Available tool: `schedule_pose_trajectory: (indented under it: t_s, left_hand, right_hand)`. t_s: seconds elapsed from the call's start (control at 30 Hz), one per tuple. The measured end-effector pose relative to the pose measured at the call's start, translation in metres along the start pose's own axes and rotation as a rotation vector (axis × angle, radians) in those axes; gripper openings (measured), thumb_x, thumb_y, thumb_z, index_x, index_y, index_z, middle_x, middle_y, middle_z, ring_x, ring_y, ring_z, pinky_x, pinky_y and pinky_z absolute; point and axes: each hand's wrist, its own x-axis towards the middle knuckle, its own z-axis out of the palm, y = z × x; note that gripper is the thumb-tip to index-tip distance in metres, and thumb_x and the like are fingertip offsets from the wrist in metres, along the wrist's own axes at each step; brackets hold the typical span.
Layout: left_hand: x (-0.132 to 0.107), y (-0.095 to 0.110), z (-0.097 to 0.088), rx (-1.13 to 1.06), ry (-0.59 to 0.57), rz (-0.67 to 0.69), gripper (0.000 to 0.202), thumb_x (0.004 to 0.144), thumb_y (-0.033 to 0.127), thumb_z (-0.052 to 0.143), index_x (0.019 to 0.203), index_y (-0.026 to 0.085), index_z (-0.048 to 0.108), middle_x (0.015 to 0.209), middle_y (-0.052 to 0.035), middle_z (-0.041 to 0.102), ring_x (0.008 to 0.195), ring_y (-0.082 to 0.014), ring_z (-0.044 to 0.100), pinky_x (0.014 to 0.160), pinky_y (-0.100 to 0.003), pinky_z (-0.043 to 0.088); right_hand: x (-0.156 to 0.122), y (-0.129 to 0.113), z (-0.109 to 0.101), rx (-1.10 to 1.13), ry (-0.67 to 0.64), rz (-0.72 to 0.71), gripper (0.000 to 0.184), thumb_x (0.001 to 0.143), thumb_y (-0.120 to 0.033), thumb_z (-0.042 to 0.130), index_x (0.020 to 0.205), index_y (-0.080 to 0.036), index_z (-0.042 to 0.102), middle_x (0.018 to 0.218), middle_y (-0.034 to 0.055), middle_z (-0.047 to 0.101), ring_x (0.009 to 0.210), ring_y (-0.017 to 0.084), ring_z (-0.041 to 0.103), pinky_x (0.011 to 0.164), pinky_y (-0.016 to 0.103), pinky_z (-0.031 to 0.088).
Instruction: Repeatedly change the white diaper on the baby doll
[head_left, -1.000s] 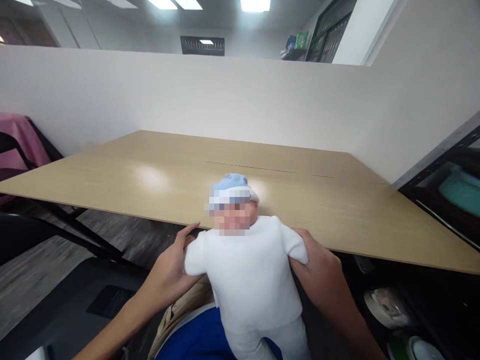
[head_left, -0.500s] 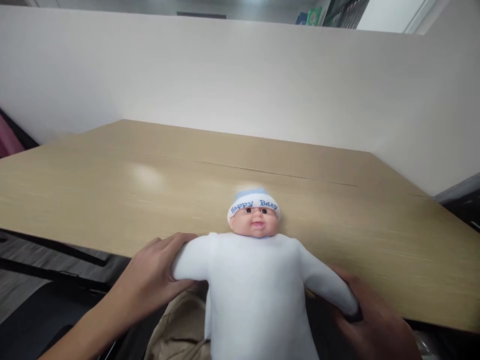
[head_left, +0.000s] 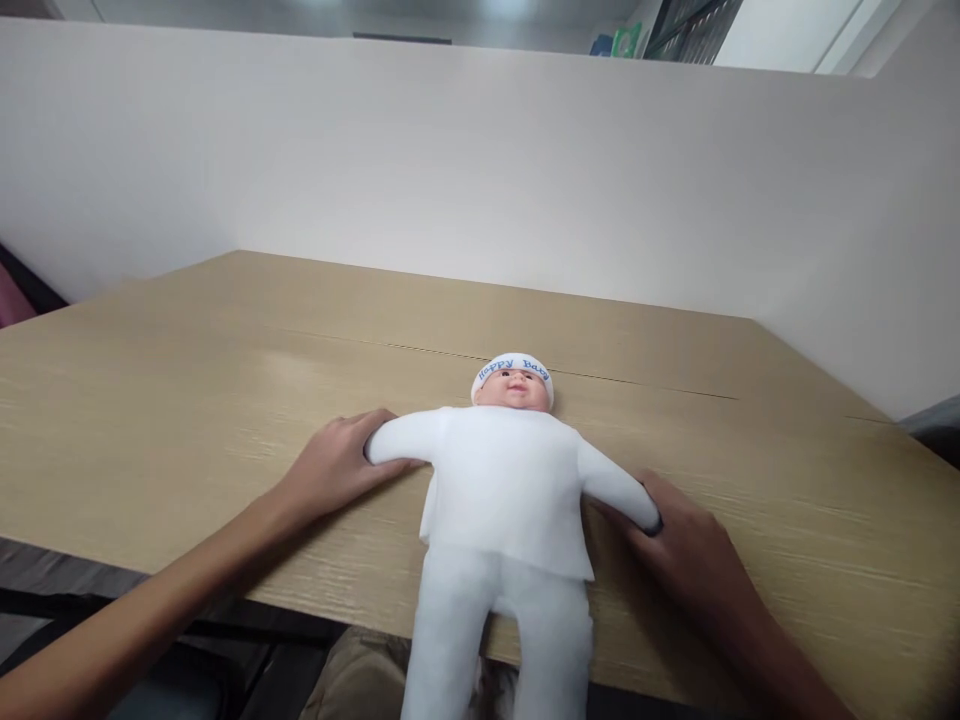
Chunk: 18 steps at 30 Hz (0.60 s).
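A baby doll (head_left: 504, 490) in a white soft suit and a blue-and-white cap lies on its back on the wooden table (head_left: 187, 400). Its head points away from me and its legs hang over the near edge. My left hand (head_left: 334, 470) grips the end of the doll's left-side arm, fingers curled round it. My right hand (head_left: 686, 545) holds the end of the other arm against the tabletop, thumb and fingers closed on it.
A white partition wall (head_left: 480, 170) runs along the table's far and right sides. A seam (head_left: 637, 385) crosses the tabletop behind the doll's head. Beige cloth (head_left: 360, 680) shows below the near edge, with dark floor to the left.
The doll has gone from hanging upright off the table's edge to lying flat further onto the tabletop. Both hands moved forward with it, gripping its arms, which are now spread out.
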Motion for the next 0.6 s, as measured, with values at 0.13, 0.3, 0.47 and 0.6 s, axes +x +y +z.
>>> schedule_pose_trajectory:
  t_s: [0.13, 0.3, 0.47, 0.6]
  left_hand:
    - [0.042, -0.019, 0.011, -0.003, 0.054, 0.002, 0.063, 0.096, 0.083, 0.062, 0.119, 0.026, 0.07, 0.112, -0.0078, 0.083, 0.098, -0.0329, 0.076, 0.076, -0.038, 0.049]
    - [0.087, -0.033, 0.023, 0.06, 0.147, -0.008, 0.072, 0.095, 0.087, 0.057, 0.129, 0.024, 0.066, 0.116, -0.0118, 0.082, 0.101, -0.0364, 0.076, 0.08, -0.041, 0.052]
    - [0.131, -0.043, 0.03, 0.091, 0.218, 0.01, 0.073, 0.095, 0.086, 0.058, 0.132, 0.023, 0.064, 0.119, -0.0129, 0.081, 0.103, -0.0367, 0.076, 0.081, -0.041, 0.054]
    - [0.167, -0.052, 0.034, 0.11, 0.242, 0.009, 0.074, 0.094, 0.088, 0.059, 0.127, 0.022, 0.066, 0.113, -0.0127, 0.082, 0.098, -0.0359, 0.076, 0.08, -0.041, 0.053]
  right_hand:
    - [0.047, 0.002, 0.007, 0.0, 0.005, -0.084, 0.046, 0.102, -0.07, 0.056, 0.111, -0.029, 0.075, 0.109, 0.0079, 0.084, 0.094, 0.032, 0.077, 0.073, 0.036, 0.05]
    - [0.104, 0.01, 0.024, -0.079, 0.102, -0.107, 0.047, 0.1, -0.073, 0.059, 0.094, -0.027, 0.069, 0.094, 0.0078, 0.081, 0.082, 0.031, 0.073, 0.067, 0.035, 0.044]
    - [0.155, 0.019, 0.038, -0.084, 0.18, -0.124, 0.048, 0.098, -0.073, 0.062, 0.097, -0.026, 0.07, 0.093, 0.0084, 0.08, 0.082, 0.031, 0.073, 0.067, 0.035, 0.042]
    - [0.192, 0.021, 0.044, -0.084, 0.192, -0.095, 0.05, 0.096, -0.075, 0.063, 0.098, -0.025, 0.07, 0.091, 0.0084, 0.08, 0.081, 0.032, 0.072, 0.067, 0.036, 0.042]
